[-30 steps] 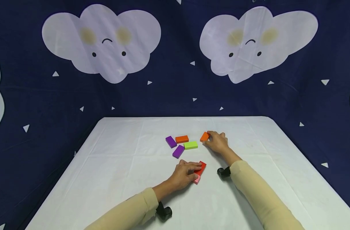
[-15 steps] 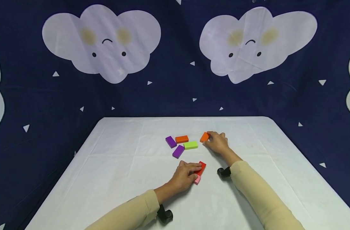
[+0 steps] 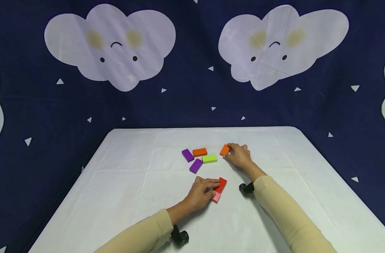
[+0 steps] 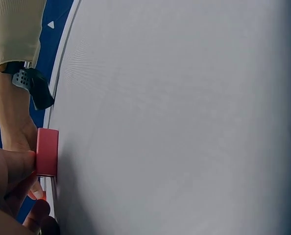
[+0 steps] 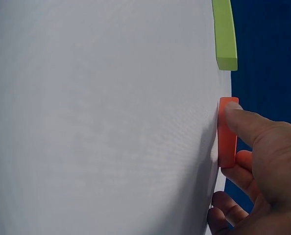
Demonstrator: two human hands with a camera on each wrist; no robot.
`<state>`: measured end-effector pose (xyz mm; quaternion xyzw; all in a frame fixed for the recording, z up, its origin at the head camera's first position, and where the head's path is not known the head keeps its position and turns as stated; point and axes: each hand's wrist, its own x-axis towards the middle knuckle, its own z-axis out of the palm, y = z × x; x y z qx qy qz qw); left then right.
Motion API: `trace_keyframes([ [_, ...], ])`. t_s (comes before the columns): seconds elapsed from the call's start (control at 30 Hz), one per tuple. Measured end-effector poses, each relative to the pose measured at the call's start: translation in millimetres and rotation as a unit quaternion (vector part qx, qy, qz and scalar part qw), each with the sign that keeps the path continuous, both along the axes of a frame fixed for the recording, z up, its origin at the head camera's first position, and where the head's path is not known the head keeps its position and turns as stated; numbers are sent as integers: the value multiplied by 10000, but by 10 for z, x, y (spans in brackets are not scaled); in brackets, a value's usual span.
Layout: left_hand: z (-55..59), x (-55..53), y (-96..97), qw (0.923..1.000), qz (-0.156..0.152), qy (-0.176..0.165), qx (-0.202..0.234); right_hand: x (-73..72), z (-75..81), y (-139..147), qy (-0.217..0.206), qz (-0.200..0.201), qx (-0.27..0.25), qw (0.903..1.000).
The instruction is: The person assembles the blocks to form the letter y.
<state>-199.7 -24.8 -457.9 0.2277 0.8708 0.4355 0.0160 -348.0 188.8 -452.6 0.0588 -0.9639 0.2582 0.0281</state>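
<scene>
My left hand reaches over a small red block and a pink block, which lie end to end on the table. Its fingers rest across the red one, and the thumb touches where the two meet. Close up in the left wrist view, the thumb tip lies against the pink block, while the red one is mostly hidden. Farther back, my right hand pinches an orange block between thumb and fingers. In the right wrist view that block stands low at the table surface, the thumb on its near face.
Left of the right hand lie a lime green block, a darker orange block and two purple blocks on the white tablecloth. A dark blue cloth with clouds hangs behind the table.
My left thumb has slid slightly to the left, so more of the pink block shows. The right hand keeps its place on the orange block.
</scene>
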Motion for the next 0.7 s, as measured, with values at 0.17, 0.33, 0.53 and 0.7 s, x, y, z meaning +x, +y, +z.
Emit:
trace_keyframes([
  [0.17,-19,32,11,9995,91,267,-156,5,9,31,-50,9,-134,9999],
  [0.33,-29,84,29,9977,277,527,-333,33,33,73,-31,15,-383,9993],
  [0.53,-26,122,40,9972,394,528,-365,116,34,130,153,130,-659,9976],
  [0.7,-38,122,37,9966,414,603,-383,243,36,148,209,168,-850,9960],
])
